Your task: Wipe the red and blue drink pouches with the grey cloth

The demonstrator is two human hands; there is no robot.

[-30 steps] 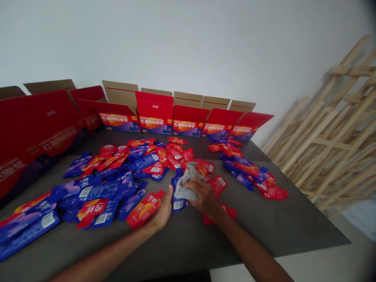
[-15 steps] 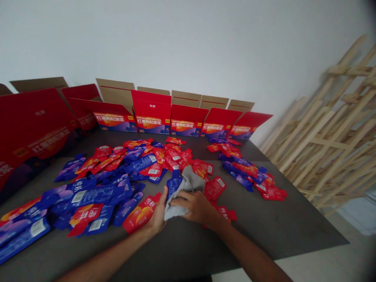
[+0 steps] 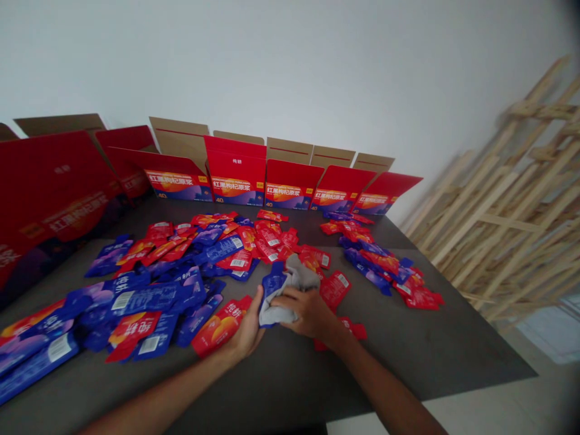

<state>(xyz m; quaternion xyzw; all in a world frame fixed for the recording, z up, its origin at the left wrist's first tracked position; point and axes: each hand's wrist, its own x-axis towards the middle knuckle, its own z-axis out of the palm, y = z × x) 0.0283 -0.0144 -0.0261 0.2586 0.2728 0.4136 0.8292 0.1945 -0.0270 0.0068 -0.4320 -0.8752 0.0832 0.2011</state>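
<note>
My left hand (image 3: 248, 327) is closed on a blue pouch (image 3: 273, 281), its thumb along the pouch's left edge. A grey cloth (image 3: 296, 279) lies over the pouch's right side, bunched in my right hand (image 3: 309, 311), whose fingers press it against the pouch. Most of the pouch's lower part is hidden by the cloth. Just left of my left hand a red pouch (image 3: 222, 326) rests on the dark table (image 3: 290, 386). More red pouches (image 3: 335, 289) lie to the right of my right hand.
A big heap of mixed blue and red pouches (image 3: 154, 299) spreads across the left and middle. A smaller row of pouches (image 3: 378, 261) lies to the right. Several open red cartons (image 3: 235, 175) line the back by the wall. Wooden frames (image 3: 502, 217) lean beyond the table's right edge.
My right hand has moved slightly right and up with the cloth, baring more of the blue pouch. The left hand still holds the pouch.
</note>
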